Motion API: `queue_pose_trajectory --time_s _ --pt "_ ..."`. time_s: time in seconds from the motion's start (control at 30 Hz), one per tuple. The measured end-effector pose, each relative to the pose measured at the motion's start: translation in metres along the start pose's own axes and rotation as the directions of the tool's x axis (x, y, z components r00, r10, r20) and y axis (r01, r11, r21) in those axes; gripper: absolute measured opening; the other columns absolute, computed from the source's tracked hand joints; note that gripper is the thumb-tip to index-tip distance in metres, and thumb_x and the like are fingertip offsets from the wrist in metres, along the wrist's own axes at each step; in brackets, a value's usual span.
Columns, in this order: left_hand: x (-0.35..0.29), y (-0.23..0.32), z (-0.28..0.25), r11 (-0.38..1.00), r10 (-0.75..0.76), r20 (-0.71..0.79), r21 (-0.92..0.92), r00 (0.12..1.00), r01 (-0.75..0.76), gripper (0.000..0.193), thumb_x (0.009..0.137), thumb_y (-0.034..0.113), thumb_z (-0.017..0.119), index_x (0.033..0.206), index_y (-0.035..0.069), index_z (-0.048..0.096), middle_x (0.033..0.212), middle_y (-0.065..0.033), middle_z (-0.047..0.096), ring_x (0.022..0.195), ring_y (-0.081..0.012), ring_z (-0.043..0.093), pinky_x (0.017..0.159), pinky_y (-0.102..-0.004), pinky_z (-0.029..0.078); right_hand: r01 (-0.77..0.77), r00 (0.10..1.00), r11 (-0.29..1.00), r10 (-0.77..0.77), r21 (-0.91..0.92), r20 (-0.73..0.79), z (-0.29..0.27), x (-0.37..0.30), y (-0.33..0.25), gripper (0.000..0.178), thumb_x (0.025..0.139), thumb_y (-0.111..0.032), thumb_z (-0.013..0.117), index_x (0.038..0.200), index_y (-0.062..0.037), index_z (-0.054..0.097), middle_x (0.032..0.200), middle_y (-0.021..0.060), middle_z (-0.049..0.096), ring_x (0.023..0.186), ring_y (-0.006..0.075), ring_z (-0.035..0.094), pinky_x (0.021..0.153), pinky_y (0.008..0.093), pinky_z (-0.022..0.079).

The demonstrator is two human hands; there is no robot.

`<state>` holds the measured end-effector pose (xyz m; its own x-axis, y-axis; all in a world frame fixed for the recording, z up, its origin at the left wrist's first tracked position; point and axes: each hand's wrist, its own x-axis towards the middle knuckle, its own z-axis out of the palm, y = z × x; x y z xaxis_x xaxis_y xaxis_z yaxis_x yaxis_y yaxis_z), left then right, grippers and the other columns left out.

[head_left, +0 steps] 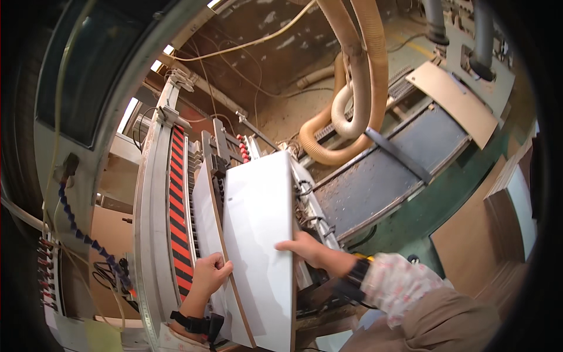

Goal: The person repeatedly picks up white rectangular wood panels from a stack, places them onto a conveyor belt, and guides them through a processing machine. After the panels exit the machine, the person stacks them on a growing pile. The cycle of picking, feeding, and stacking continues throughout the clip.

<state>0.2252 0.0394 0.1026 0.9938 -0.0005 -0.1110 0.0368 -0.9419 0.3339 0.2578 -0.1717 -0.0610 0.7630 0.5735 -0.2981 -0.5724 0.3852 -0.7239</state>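
Note:
A long white panel [258, 205] lies tilted on the machine in front of me. My right hand [304, 247] grips its right edge, with the thumb on the white face and the other fingers out of sight. To its left is another white panel [206, 220] with a raw brown edge. My left hand [212, 273] is closed beside that brown edge, its thumb touching it. What its curled fingers hold, if anything, is hidden. Both wrists wear black bands.
A metal beam with a red-and-black striped strip [177, 205] runs along the left. Thick ribbed hoses [352, 123] hang beyond the panels. Right of them lies a dusty dark conveyor bed [387, 182]. Stacked boards [504, 205] stand at the far right.

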Motion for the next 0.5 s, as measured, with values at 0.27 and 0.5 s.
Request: queue_pose_trajectory --time_s 0.27,0.5 --pt "0.011 -0.006 0.052 0.965 0.09 0.031 0.244 0.995 -0.095 0.038 0.068 0.038 0.061 0.062 0.0 0.058 0.053 -0.0167 0.054 0.046 -0.0276 0.053 0.047 -0.0368 0.042 0.277 0.932 0.871 -0.14 0.407 -0.335 -0.109 -0.194 -0.009 0.043 0.077 -0.014 0.063 0.113 0.0042 0.048 0.103 0.0141 0.058 0.086 0.0223 0.06 0.077 0.0365 0.05" --pt "0.026 -0.073 0.086 0.968 0.059 0.164 0.23 0.985 -0.097 0.044 0.077 0.04 0.06 0.067 -0.002 0.057 0.048 -0.0089 0.05 0.041 -0.0176 0.045 0.042 -0.0349 0.036 0.569 0.659 0.726 -0.122 0.386 -0.742 -0.228 -0.335 0.053 0.038 0.076 -0.014 0.065 0.108 0.0024 0.051 0.102 0.0107 0.058 0.09 0.0195 0.059 0.079 0.0333 0.05"
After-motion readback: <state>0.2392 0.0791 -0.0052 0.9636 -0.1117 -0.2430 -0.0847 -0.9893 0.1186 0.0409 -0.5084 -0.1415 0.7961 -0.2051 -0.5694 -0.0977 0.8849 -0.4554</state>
